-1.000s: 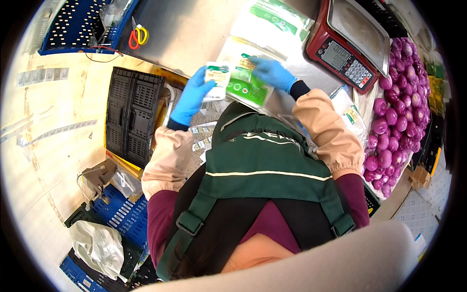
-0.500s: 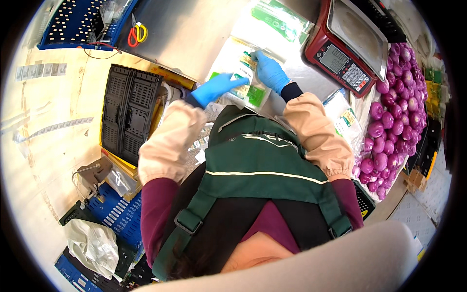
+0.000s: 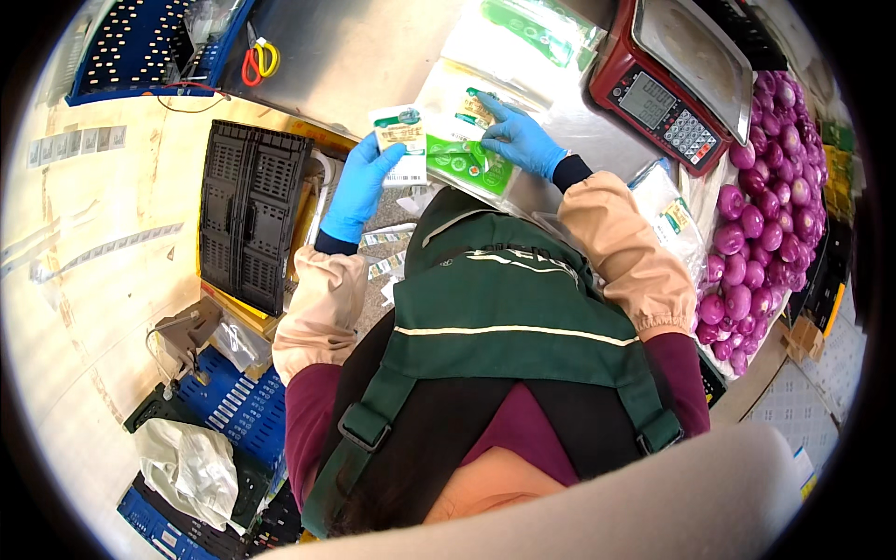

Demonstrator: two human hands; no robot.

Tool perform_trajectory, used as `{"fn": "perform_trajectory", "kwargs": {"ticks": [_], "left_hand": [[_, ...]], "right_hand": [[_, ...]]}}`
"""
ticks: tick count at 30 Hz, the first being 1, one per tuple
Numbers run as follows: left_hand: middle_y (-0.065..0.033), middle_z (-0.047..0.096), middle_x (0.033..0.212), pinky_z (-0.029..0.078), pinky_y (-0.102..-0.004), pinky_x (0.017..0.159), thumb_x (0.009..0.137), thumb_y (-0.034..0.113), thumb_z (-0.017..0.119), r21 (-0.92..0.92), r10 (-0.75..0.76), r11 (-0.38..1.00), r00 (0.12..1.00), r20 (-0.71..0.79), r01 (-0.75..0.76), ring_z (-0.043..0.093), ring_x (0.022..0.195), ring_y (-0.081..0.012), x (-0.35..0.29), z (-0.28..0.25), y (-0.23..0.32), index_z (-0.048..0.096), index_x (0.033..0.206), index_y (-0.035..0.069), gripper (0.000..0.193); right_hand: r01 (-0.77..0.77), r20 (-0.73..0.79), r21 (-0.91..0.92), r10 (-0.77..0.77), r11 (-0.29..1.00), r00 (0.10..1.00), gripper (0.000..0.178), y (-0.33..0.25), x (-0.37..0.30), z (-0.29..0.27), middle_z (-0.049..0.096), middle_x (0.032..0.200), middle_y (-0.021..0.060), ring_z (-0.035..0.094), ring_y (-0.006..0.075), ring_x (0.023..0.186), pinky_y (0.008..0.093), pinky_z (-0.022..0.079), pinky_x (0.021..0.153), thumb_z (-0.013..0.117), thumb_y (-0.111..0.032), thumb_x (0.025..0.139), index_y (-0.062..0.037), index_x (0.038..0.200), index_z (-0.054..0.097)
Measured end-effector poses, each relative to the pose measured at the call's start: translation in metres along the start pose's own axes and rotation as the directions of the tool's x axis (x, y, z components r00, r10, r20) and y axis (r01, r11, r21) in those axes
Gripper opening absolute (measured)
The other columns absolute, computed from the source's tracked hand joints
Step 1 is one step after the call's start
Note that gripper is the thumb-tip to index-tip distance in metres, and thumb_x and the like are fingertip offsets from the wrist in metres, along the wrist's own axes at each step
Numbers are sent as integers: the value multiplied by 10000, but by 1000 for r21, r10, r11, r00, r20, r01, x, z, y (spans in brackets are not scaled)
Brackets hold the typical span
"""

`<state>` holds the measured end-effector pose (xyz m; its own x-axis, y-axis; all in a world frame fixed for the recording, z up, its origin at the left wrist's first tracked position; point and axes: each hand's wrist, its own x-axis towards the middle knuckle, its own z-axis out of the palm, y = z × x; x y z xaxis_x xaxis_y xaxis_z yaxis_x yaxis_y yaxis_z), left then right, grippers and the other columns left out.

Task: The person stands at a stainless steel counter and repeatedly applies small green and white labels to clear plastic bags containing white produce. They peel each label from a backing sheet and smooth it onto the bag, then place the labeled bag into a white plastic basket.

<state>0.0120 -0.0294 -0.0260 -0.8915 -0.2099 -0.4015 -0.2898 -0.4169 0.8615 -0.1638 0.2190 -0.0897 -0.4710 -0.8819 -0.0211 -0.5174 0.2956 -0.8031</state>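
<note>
On metal table (image 3: 350, 56): red scale (image 3: 611, 79) beside onions (image 3: 775, 187) | left grip (image 3: 359, 185) holding label (image 3: 409, 166) | right grip (image 3: 527, 145) wide, on bag (image 3: 462, 166)

1. A metal bench (image 3: 350, 56) with a smooth grey top.
2. A pair of scissors (image 3: 259, 58) with one red and one yellow handle loop, lying on the bench.
3. A blue perforated plastic crate (image 3: 140, 93) at the upper left, near the scissors.
4. A red electronic scale (image 3: 611, 70) with a display, a keypad and a shallow metal pan (image 3: 691, 47).
5. A large heap of round, glossy purple onions (image 3: 765, 210) to the right, near the scale.
6. A black slotted plastic crate (image 3: 252, 215), folded flat, at the left.
7. A crumpled white plastic bag (image 3: 191, 467) at the lower left, near a blue slotted plastic crate (image 3: 238, 397).
8. A small brown cardboard piece (image 3: 804, 339) below the onions in view.
</note>
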Motion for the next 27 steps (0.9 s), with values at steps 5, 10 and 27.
{"fn": "perform_trajectory", "kwargs": {"ticks": [5, 10, 27], "left_hand": [[-105, 671, 1069, 546, -283, 830, 909, 56, 601, -105, -18, 994, 999, 40, 23, 664, 933, -160, 37, 28, -9, 553, 1235, -57, 348], [-88, 699, 873, 523, -257, 619, 877, 187, 688, 36, -50, 998, 997, -52, 52, 662, 704, -139, 90, 60, -43, 666, 1022, -53, 281], [-78, 683, 1065, 531, -263, 798, 898, 123, 656, 98, -167, 983, 982, 84, 158, 652, 934, -133, -21, 5, 21, 613, 1177, -22, 317]], "right_hand": [[-245, -411, 529, 498, 813, 764, 159, -21, 19, -30, 603, 1235, 152, 607, 293, 1018, 349, 482, 893, 617, -114, 864, -25, 981, 677], [1, -843, 24, 20, 1000, 537, 168, -27, 39, -71, 652, 1034, 105, 631, 246, 879, 340, 492, 803, 586, -82, 912, -64, 1074, 624], [37, 98, -209, -17, 977, 995, 365, -17, -2, 1, 228, 1558, 156, 396, 390, 1320, 419, 315, 1123, 744, -340, 767, -101, 1005, 604]]}}
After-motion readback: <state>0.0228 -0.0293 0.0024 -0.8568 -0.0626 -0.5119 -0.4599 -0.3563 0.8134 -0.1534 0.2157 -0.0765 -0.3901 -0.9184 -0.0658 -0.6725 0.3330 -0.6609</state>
